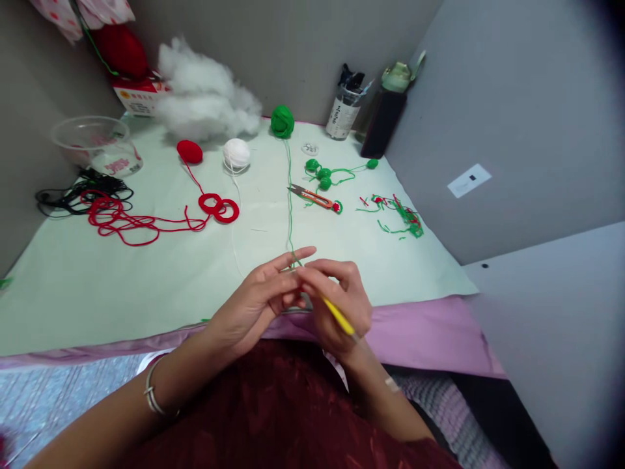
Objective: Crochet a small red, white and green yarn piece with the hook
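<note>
My right hand (339,303) is closed around a crochet hook with a yellow handle (338,316), whose tip is hidden between the fingers. Touching it from the left, my left hand (266,296) pinches a small piece of work, mostly covered by the fingertips, with its index finger stretched out. Green yarn (290,215) runs from the green ball (282,122) at the back down over that index finger. A thin white strand (236,241) trails from the white ball (237,154) toward my left hand.
Orange-handled snips (315,197) lie beyond my hands, near small green pieces (323,174). Red rings (219,208) and loose red yarn (141,228) are at left, by a clear tub (92,146). White stuffing (205,94), a pen cup (342,114) and a bottle (385,114) stand behind.
</note>
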The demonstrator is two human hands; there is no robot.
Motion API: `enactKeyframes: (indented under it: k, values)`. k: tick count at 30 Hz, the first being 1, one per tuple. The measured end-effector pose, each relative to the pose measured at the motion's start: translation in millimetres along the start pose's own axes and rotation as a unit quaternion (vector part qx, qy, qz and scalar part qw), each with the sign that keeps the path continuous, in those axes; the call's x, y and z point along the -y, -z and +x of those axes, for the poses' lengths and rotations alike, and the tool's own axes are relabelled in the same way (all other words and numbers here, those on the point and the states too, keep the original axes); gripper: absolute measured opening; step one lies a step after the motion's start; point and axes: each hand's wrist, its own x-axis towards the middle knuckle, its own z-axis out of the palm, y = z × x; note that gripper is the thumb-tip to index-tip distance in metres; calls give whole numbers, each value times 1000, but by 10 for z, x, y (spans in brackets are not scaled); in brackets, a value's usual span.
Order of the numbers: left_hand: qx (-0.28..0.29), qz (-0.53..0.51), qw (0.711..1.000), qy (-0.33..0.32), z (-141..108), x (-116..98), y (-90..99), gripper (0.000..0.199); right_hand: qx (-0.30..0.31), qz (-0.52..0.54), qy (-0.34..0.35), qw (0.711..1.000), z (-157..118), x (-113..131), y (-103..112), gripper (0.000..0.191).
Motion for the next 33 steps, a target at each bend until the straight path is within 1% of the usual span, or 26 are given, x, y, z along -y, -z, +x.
enactKeyframes:
  k: [2, 4, 7, 9, 10, 11, 12, 16, 18, 21, 26, 30, 33]
  values:
    - [23, -3, 1000, 15, 8, -38, 23, 45, -10, 84, -52, 995, 41, 5, 25, 28]
    - [24, 6, 1000, 15, 14, -87, 39, 42, -42, 155, -110, 981, 86, 4, 58, 22]
    - [13, 20, 1000, 0, 10, -139, 47, 33, -84, 256, -205, 941, 137, -23, 95, 17]
    - [17, 27, 999, -4, 3, -139, 46, 28, -78, 325, -253, 908, 154, -48, 98, 17]
    - [18, 33, 999, -7, 0, -129, 43, 29, -68, 351, -266, 895, 156, -58, 93, 18]
    - [15, 43, 999, -12, -2, -115, 39, 30, -56, 367, -270, 889, 154, -65, 84, 18]
    - [11, 56, 998, -20, -3, -98, 34, 33, -42, 371, -269, 888, 147, -68, 74, 18]
    - [-5, 109, 992, -59, -3, -46, 11, 36, -14, 316, -253, 914, 92, -67, 38, 15]
    - [-6, 118, 991, -63, -7, -42, 5, 37, -16, 307, -256, 917, 69, -73, 36, 15]
    - [-13, 125, 990, -65, -16, -57, 3, 37, -20, 312, -268, 911, 57, -95, 47, 16]
    - [-34, 137, 986, -87, -18, -79, 6, 27, -6, 323, -287, 902, 76, -118, 48, 20]
    - [-16, 144, 987, -74, -24, -87, 8, 33, -23, 354, -288, 890, 94, -109, 35, 17]
    - [-17, 146, 986, -79, -29, -97, 9, 36, -24, 354, -289, 889, 115, -96, 37, 16]
